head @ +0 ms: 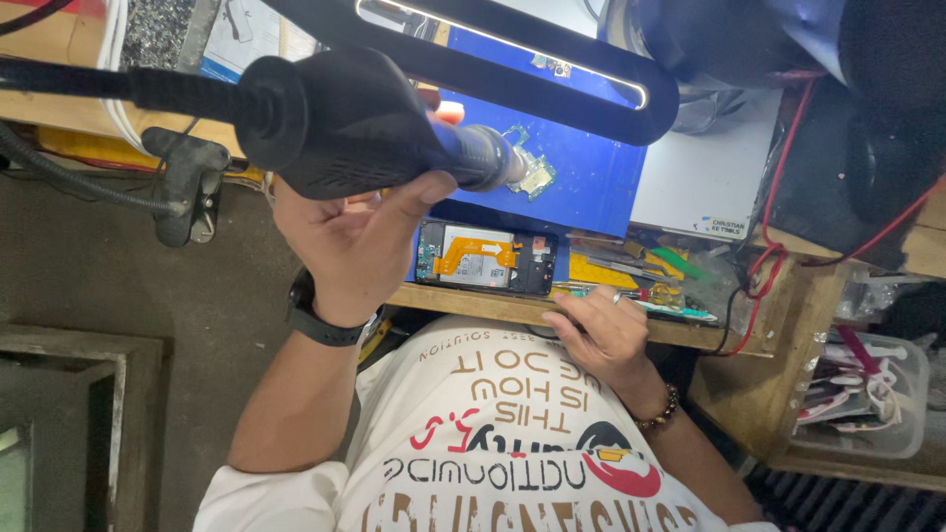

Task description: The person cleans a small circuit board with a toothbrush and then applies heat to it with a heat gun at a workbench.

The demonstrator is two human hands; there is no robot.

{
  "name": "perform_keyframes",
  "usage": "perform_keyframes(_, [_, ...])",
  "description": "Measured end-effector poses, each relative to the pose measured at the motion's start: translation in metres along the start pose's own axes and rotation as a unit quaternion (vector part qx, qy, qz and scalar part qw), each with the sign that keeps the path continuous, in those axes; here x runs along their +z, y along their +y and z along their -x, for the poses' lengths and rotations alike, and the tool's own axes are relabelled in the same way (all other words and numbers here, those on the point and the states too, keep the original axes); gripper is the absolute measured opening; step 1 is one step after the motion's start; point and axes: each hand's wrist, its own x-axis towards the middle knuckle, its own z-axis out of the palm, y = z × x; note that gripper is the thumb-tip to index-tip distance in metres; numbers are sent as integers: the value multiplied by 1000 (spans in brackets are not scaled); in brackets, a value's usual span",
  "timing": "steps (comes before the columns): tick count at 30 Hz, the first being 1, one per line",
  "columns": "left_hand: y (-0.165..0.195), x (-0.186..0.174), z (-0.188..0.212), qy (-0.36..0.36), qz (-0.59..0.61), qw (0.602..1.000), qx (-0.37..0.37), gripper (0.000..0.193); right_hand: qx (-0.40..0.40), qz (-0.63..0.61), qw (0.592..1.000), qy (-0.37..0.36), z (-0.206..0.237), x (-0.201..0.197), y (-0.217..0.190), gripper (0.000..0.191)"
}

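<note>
heat gun (345, 123): matte black, bulbous, metal nozzle over green board (527, 172) on blue mat (591, 187) | my right hand (360, 236) grips it | left hand (601, 330) curled loosely, holding nothing, on wooden surface (473, 303) edge

Phone repair workshop. Signs: opened phone (485, 258) w/ battery & orange flex cable showing, bare circuit board (530, 169) on blue work mat (591, 187), hot-air tool (345, 123) aimed at the board, small tools (631, 271) scattered along wooden bench (473, 303), lamp arm (552, 69) overhead, red wires (778, 197), plastic parts bin (867, 394) at the side.
</note>
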Motion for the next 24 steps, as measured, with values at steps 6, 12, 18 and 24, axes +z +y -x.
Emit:
perform_keyframes(6, [-1,3,2,10,38,999,-1,32,-8,-2,1000,3,0,0,1,25])
perform_keyframes(12, [-3,5,-1,9,67,998,-2,36,-10,1,1000,4,0,0,0,27])
perform_keyframes(18, [3,5,-1,17,40,999,-10,34,-13,2,1000,4,0,-1,0,27])
perform_keyframes(24, [11,9,-4,16,69,997,-39,39,-11,3,1000,1,-1,-1,1,28])
